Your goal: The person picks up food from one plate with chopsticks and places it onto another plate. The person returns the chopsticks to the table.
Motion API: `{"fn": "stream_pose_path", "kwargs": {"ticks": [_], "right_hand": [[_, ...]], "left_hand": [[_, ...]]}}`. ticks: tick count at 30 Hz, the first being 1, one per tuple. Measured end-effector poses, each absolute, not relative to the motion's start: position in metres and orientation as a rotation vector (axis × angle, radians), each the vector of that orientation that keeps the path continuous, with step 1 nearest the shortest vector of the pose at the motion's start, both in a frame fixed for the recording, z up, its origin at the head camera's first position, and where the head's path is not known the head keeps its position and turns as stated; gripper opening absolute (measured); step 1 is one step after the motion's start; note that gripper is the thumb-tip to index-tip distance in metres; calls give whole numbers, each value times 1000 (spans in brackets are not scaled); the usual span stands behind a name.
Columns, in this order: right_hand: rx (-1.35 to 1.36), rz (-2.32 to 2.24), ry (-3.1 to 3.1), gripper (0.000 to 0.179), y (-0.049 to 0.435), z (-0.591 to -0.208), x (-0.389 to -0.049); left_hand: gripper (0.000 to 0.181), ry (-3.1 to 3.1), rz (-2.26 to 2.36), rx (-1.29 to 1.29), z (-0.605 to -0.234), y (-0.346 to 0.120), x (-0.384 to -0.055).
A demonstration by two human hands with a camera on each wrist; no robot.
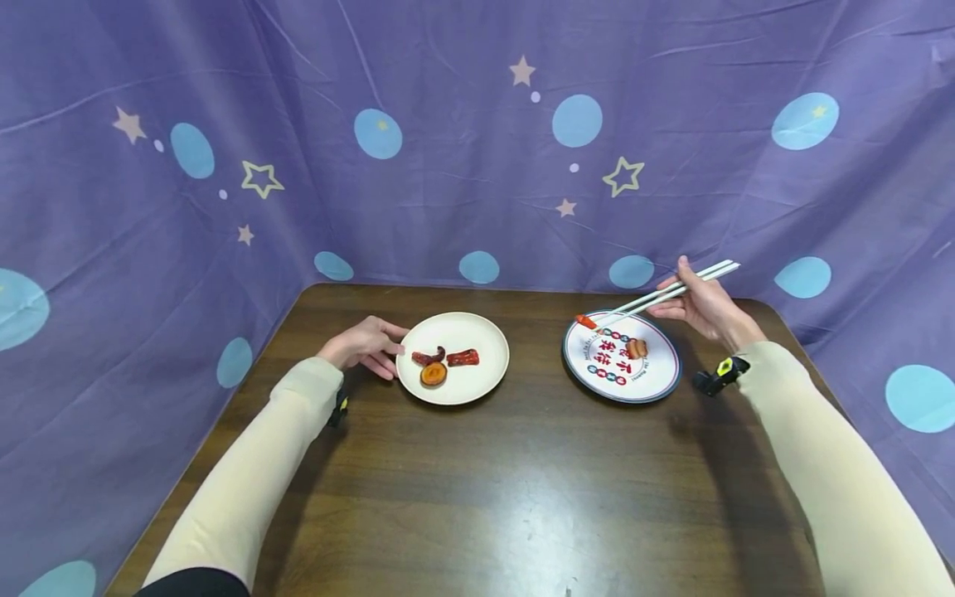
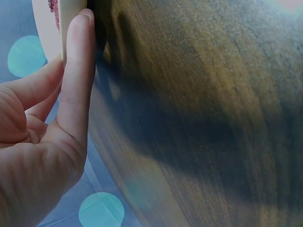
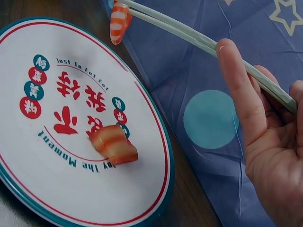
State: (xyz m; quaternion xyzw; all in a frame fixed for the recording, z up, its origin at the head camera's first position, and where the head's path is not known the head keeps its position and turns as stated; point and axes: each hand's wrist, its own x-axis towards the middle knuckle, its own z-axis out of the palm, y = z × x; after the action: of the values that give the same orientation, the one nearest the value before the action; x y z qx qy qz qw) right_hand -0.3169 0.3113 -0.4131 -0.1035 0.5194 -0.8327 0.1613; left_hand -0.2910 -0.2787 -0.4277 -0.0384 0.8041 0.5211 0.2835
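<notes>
At the left, my left hand [image 1: 367, 344] grips the edge of a cream plate [image 1: 487, 332], thumb and fingers on either side of the rim in the left wrist view. That plate carries two dark red pieces of food and a round orange-brown slice [image 1: 433, 375]. My right hand [image 1: 705, 308] holds a pair of pale green-white chopsticks [image 3: 175, 29]. Their tips pinch an orange-and-white striped piece resembling shrimp [image 3: 119, 23], raised above the far left rim of a printed plate [image 1: 656, 377]. On this blue-rimmed plate lies a striped piece like pork belly [image 3: 115, 144].
Both plates stand on a dark brown wooden table [image 1: 448, 497], apart from each other. A purple curtain [image 1: 462, 166] with stars and blue dots hangs behind the table and along its sides. A black device [image 1: 719, 377] is strapped to the right wrist.
</notes>
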Motion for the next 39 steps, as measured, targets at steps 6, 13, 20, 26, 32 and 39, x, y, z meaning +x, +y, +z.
{"fn": "stream_pose_path", "kwargs": {"ticks": [6,13,20,26,32,39], "right_hand": [[-295,-2365,1484,60,301,-413,-319],[-289,-2366,1501,61,293,-413,-321],[-231,-2401,1477,63,284,-412,-321],[-196,-2416,1487,61,278,-414,-323],[-195,-2408,1516,60,270,-415,-325],[-186,-2415,1523,59,256,-416,-326]], "left_hand": [[60,2154,1391,-99,-429,-280,-293],[60,2153,1394,-106,-429,-279,-293],[60,2155,1386,-100,-427,-278,-292],[60,2153,1385,-98,-427,-278,-292],[60,2152,1379,-98,-425,-279,-292],[60,2150,1376,-95,-425,-279,-292]]}}
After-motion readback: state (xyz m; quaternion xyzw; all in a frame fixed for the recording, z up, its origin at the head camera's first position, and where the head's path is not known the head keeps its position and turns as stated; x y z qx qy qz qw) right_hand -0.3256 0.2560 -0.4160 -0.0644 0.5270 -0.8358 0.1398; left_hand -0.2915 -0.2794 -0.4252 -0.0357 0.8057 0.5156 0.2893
